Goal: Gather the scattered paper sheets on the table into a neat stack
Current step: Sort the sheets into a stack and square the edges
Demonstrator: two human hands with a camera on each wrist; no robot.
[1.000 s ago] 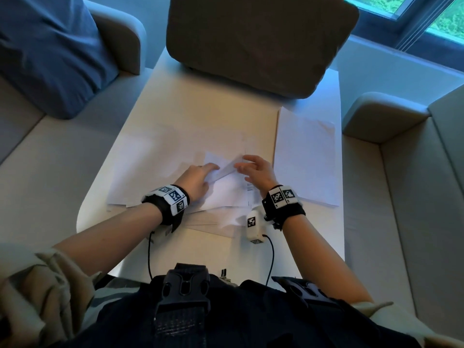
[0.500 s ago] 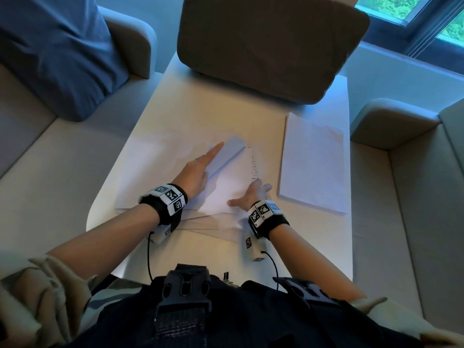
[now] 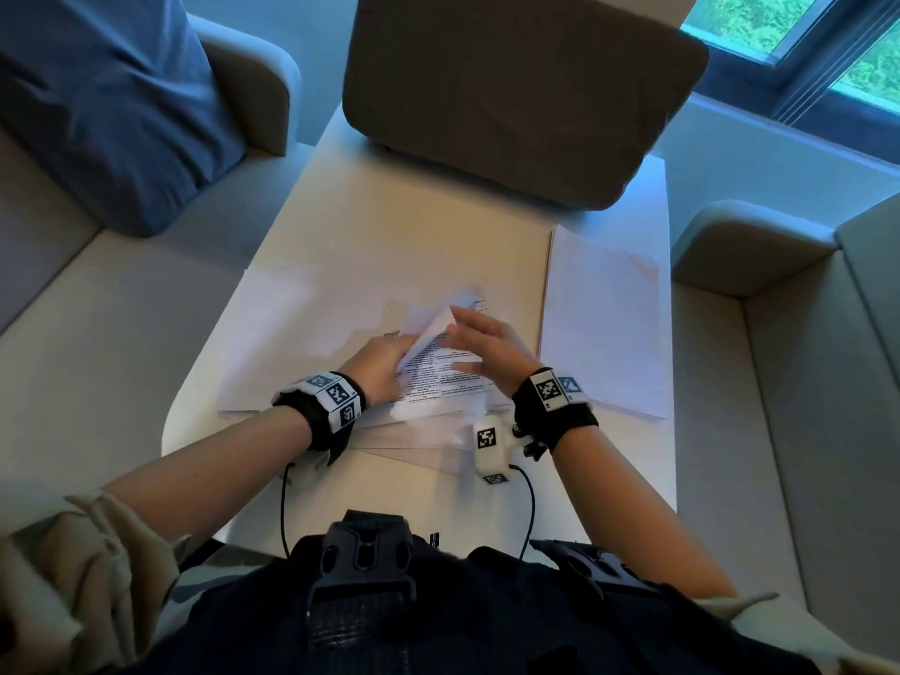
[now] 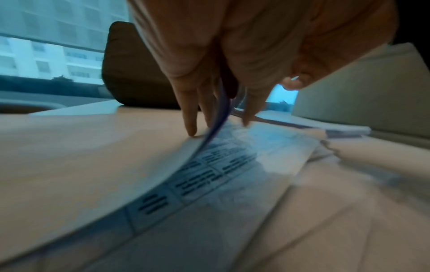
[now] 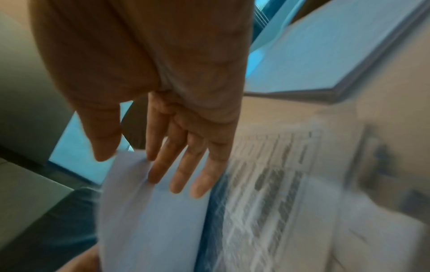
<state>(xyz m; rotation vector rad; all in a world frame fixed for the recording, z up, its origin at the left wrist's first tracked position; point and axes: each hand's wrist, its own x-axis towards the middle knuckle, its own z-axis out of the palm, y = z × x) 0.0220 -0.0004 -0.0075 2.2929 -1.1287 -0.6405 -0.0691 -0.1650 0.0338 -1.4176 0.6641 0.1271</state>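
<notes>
I'm looking down on a pale table [image 3: 438,226] set between light upholstered seats, with a window [image 3: 803,36] at the far right corner. At far left a blue cushion [image 3: 102,104] leans on the seat; a brown cushion [image 3: 516,90] sits at the table's far end.

On the table's left side, blank scattered sheets [image 3: 292,343] overlap one another, spreading toward the near edge. My left hand [image 3: 382,360] rests on them and holds one lifted sheet [image 3: 436,328] by its edge. In the left wrist view that sheet [image 4: 209,139] curves up between the fingers [image 4: 189,117], which are closed on it.

Beneath it lies a printed sheet [image 3: 448,382] with a table of dark text, face up on the fanned pile. My right hand [image 3: 492,348] is just beside the left, fingers straight and together, flat against the raised sheet's other side. The right wrist view shows those fingers [image 5: 184,165] lying along the paper, not curled round it; the picture is blurred.

Further right, apart from the loose pile, a gathered stack [image 3: 604,328] lies along the table's right edge, its edges fairly square.
</notes>
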